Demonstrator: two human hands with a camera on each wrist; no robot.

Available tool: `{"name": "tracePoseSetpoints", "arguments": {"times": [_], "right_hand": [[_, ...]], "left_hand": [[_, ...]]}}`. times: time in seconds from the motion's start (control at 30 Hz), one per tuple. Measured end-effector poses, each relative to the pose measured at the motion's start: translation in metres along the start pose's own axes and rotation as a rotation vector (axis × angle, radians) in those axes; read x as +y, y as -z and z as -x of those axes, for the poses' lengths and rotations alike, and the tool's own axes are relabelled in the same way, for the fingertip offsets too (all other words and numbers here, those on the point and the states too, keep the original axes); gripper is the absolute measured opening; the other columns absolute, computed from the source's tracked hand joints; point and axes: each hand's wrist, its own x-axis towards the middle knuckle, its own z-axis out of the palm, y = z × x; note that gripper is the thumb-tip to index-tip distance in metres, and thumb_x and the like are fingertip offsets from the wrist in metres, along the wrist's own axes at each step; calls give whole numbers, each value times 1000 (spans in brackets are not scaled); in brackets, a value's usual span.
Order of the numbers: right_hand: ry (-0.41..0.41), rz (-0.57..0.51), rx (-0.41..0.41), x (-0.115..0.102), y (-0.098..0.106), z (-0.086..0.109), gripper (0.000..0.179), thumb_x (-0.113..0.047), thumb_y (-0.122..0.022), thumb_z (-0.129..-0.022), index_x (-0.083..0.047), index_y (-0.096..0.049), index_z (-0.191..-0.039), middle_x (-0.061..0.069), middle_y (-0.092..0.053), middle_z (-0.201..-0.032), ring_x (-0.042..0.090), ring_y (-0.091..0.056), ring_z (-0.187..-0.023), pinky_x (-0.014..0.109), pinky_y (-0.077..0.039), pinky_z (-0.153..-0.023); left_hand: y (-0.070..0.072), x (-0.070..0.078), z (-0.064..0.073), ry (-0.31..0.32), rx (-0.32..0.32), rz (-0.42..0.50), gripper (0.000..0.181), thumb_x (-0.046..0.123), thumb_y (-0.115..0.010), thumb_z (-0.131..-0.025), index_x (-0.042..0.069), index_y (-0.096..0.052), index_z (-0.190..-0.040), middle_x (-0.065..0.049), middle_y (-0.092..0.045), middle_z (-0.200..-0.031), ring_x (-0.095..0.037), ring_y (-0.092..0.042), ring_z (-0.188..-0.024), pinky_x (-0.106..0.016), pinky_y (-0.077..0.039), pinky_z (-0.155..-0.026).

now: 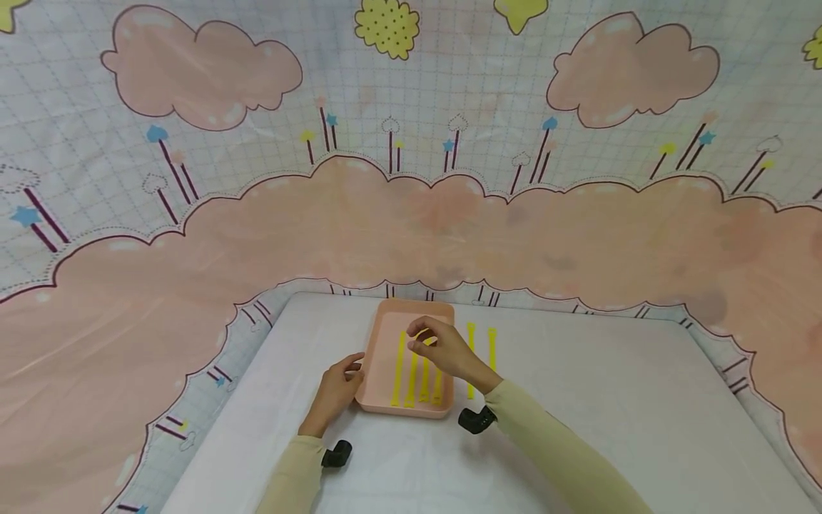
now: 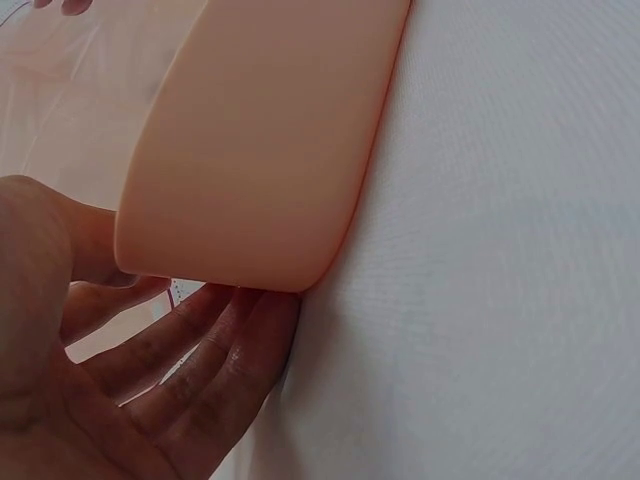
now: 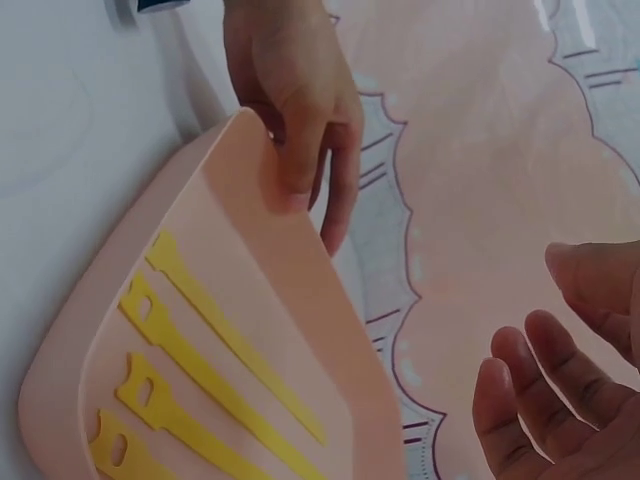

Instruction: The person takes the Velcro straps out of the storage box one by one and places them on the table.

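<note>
The peach rectangular tray (image 2: 260,150) looks like smooth, low-gloss plastic; the flat yellow slotted strips (image 3: 225,392) look matt and smooth, their exact material unclear. The white tabletop covering (image 2: 500,250) resembles finely textured matt cloth, while the cloud-printed peach-and-white backdrop (image 1: 449,235) looks like thin, faintly shiny, creased sheeting.

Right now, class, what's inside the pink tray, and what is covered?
The pink tray holds four yellow straps side by side. In the head view, the right hand hides the far end of the tray's rightmost strap; the tray floor beneath the straps is covered.
</note>
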Motion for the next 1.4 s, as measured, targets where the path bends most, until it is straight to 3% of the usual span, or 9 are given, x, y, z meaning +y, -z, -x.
{"name": "tracePoseSetpoints", "arguments": {"times": [0.17,0.33,0.53,0.77,1.07,1.4], "right_hand": [[33,62,-22,-1,-4,-3,20,-10,-66,-93,-6,-61,-112,11,-64,-114,22,-64,-102,28,-53,-81],[90,206,-60,-1,-7,-6,22,-13,-67,-93,-8,-61,-114,9,-64,-117,19,-62,-102,28,-51,-79],[175,427,-137,-2,-9,-10,24,-16,-68,-93,-13,-61,-116,2,-61,-120,19,-60,-108,34,-52,-92],[221,589,-224,-3,-11,-16,26,-19,-68,-93,-14,-61,-118,1,-59,-125,19,-58,-116,34,-48,-102],[347,751,-298,-3,-11,-23,22,-22,-68,-93,-21,-62,-115,-1,-59,-125,19,-56,-116,37,-50,-95],[349,882,-410,2,-15,-37,28,-26,-69,-92,-22,-61,-118,-3,-58,-125,17,-56,-114,37,-50,-92]], "left_hand": [[-1,-2,-2,-9,8,-3,41,8,-59,-93,6,-59,-134,-23,-68,-116,-34,-69,-101,-43,-56,-81],[-2,-1,-3,-16,5,-3,41,6,-58,-93,4,-59,-134,-24,-68,-115,-33,-69,-98,-41,-57,-79],[-1,0,-2,-15,0,-4,41,5,-58,-92,3,-59,-133,-25,-68,-114,-33,-70,-98,-42,-57,-78],[-2,1,-2,4,-1,-18,41,6,-59,-93,4,-59,-134,-24,-67,-116,-34,-69,-100,-43,-57,-80],[-2,-2,-3,17,-10,-6,41,8,-58,-94,7,-58,-135,-22,-67,-117,-32,-69,-101,-40,-56,-78],[-1,-1,-4,29,-12,0,40,10,-59,-94,7,-59,-135,-21,-68,-116,-31,-68,-101,-38,-57,-77]]}}
